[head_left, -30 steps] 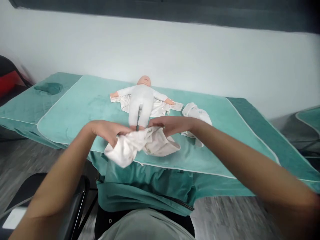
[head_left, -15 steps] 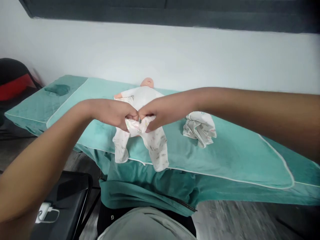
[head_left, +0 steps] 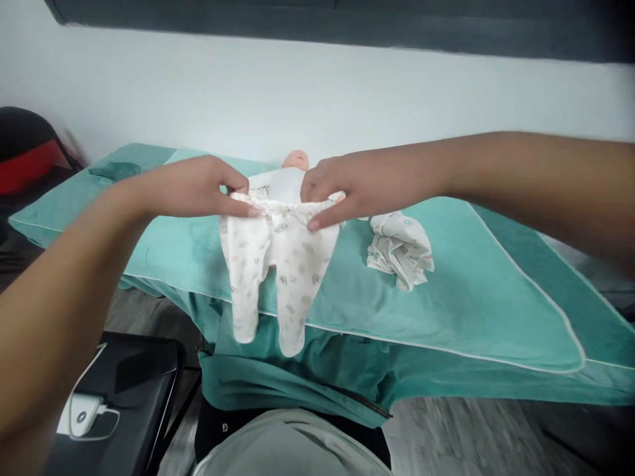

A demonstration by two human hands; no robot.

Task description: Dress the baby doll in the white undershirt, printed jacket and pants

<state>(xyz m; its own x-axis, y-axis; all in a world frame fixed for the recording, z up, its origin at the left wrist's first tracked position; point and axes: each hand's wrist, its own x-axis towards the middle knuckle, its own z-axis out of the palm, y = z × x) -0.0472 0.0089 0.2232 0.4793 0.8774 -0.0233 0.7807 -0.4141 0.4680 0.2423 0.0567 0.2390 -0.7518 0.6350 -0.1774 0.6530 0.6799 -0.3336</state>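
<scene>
I hold up a pair of small white printed baby trousers (head_left: 275,271) by the waistband, its two legs hanging down over the front edge of the table. My left hand (head_left: 198,188) pinches the left end of the waistband. My right hand (head_left: 347,188) pinches the right end. Behind the trousers lies a baby doll (head_left: 290,173) in white clothes on its back, mostly hidden by my hands and the cloth; only its head and chest show.
A crumpled white printed garment (head_left: 401,250) lies on the teal padded mat (head_left: 471,291) to the right of the doll. A dark green cloth (head_left: 115,170) sits at the far left. A black chair (head_left: 124,390) with a white charger (head_left: 79,415) stands at lower left.
My hands lifted the bunched trousers off the mat, then moved apart along the waistband, so the garment now hangs spread with both legs straight down.
</scene>
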